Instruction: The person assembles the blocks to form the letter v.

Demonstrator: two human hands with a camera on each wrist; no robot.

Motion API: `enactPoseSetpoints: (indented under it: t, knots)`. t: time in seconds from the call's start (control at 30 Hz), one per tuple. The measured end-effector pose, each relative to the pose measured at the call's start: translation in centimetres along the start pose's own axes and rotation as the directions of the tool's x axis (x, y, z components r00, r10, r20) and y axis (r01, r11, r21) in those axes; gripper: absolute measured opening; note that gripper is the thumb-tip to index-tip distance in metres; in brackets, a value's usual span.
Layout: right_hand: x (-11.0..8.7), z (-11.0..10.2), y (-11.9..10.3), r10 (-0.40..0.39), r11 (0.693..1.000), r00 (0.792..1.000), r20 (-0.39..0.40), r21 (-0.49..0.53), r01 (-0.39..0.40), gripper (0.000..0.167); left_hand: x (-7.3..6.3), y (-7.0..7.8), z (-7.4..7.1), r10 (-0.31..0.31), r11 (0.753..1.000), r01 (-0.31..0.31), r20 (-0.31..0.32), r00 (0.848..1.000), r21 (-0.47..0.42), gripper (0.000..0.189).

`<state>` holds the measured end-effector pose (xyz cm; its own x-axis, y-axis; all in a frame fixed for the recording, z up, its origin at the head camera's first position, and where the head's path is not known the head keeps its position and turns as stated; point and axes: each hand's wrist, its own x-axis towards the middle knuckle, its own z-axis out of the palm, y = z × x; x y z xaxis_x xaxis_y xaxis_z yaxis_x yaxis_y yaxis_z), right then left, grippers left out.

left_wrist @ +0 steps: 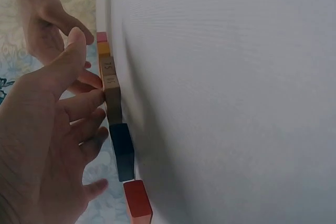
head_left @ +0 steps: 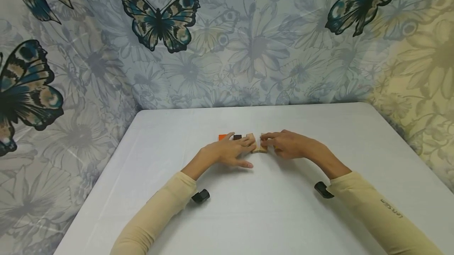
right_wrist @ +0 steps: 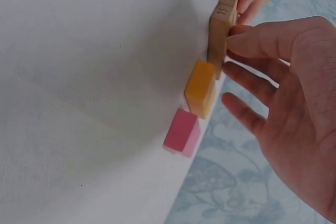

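Two pale wooden blocks (right_wrist: 227, 4) stand end to end in a row, with dark numbers that look like 50 and 75 on their faces. My left hand (head_left: 234, 150) reaches over the row with spread fingers; a fingertip touches the wood in the left wrist view. From the other side my right hand (head_left: 289, 144) meets the wooden blocks, its thumb and fingertips against their side, other fingers loosely bent. A dark blue block (left_wrist: 122, 152) and a red-orange block (left_wrist: 137, 199) are by my left hand. A yellow-orange block (right_wrist: 200, 87) and a pink block (right_wrist: 181, 130) are by my right.
The blocks stand on a white-covered table (head_left: 227, 215). Behind it and on the left hangs a cloth (head_left: 255, 50) with butterflies and flowers. A black wrist device (head_left: 201, 196) shows at the left sleeve, another black device (head_left: 323, 190) at the right sleeve.
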<state>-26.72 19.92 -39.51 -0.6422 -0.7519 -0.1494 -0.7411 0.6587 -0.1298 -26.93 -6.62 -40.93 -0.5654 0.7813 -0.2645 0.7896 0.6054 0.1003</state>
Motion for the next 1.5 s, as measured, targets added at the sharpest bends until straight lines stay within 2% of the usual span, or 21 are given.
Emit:
enactPoseSetpoints:
  t: [0.07, 0.27, 0.43, 0.7, 0.83, 0.97, 1.23, 1.5]
  knots:
    - [0.0, -0.1, -0.1, 0.008, 1.0, 1.0, 0.017, 0.007, -0.008, 0.051, 0.1, 0.1, 0.0, -0.01, 1.0, 0.011, 0.017, 1.0, -0.016, 0.083]
    - [0.0, -0.2, -0.2, 0.038, 0.998, 0.999, 0.024, 0.04, -0.039, 0.051, 0.2, 0.2, 0.1, -0.02, 1.0, 0.02, 0.016, 1.0, -0.024, 0.084]
    - [0.0, 0.0, -0.2, 0.024, 0.999, 1.0, 0.014, 0.034, -0.024, 0.051, 0.3, -0.1, 0.1, -0.01, 1.0, 0.01, 0.012, 1.0, -0.028, 0.082]
    - [-0.3, -0.1, 0.1, -0.037, 0.999, 0.999, -0.019, -0.006, 0.037, 0.051, 0.4, -0.7, -0.5, -0.002, 0.999, 0.0, -0.035, 0.999, -0.045, 0.077]
    - [-0.4, -0.1, 0.2, -0.034, 0.999, 0.999, -0.013, 0.005, 0.034, 0.051, 0.7, -0.7, -0.7, 0.017, 0.999, -0.016, 0.007, 1.0, -0.048, 0.079]
    - [-0.5, -0.2, 0.1, -0.015, 0.999, 1.0, 0.01, 0.028, 0.014, 0.051, 0.9, -0.4, -0.8, 0.006, 0.999, -0.004, 0.05, 0.999, -0.044, 0.082]
    - [-0.4, 0.1, 0.1, -0.008, 0.999, 1.0, 0.003, 0.047, 0.008, 0.052, 1.1, -0.1, -0.7, -0.016, 0.998, 0.019, 0.065, 0.998, -0.052, 0.083]
    - [-0.2, 0.0, 0.2, -0.008, 0.999, 1.0, 0.0, 0.053, 0.008, 0.05, 1.0, -0.1, -0.7, -0.008, 0.999, 0.01, 0.06, 0.998, -0.032, 0.084]
